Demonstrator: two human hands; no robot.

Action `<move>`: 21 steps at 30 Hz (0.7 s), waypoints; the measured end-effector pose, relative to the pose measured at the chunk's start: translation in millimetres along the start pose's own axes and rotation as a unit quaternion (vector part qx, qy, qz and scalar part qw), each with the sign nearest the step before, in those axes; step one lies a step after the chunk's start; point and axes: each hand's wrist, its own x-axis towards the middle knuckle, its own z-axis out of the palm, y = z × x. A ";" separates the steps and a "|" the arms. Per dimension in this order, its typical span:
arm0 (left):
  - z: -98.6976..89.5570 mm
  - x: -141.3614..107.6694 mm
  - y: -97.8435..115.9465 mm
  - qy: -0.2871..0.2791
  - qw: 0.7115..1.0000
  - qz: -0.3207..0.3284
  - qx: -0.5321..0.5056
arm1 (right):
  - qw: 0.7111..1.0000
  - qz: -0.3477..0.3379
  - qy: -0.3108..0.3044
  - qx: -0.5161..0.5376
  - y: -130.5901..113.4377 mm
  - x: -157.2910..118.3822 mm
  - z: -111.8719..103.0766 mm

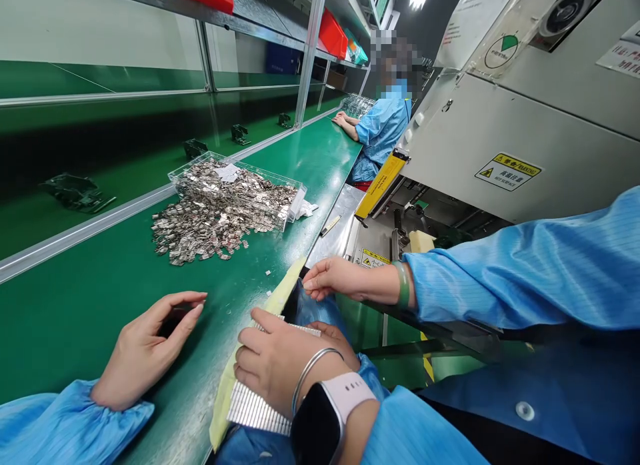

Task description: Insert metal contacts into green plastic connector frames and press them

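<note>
My left hand [145, 351] hovers over the left part of the green bench [55, 325]. Its thumb and fingers are curved and a little apart, with nothing visible between them. A hand [335, 335], apparently my right, lies mostly hidden under a co-worker's watch-wearing hand [273, 355]. Its thumb side shows at the right edge of a ribbed silvery sheet [255, 408]; its grip is hidden. The sheet rests on a yellow cloth [219, 411] along the bench edge. The co-worker's other hand [333, 278], wearing a green bangle, pinches something too small to name above the cloth's far end.
Small metal pieces [200, 231] spill from a clear tray [295, 205] on the bench. Behind the bench are a metal upright [310, 58] and a shelf with red bins [333, 35]. A grey machine [565, 131] stands right. Farther off, another person in blue [385, 125] sits.
</note>
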 end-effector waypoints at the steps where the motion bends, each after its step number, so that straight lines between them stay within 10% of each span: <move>1: 0.2 0.1 -0.3 0.000 1.000 -0.002 0.000 | 1.000 -0.015 0.014 -0.012 -2.4 8.2 2.3; 8: 0.6 -0.2 0.1 -0.001 1.000 0.011 -0.010 | 0.989 -0.104 0.068 -0.076 -21.0 56.5 23.9; 21: 0.5 0.3 4.5 -0.008 0.999 0.030 -0.030 | 0.980 -0.098 0.006 -0.175 -39.5 41.3 26.0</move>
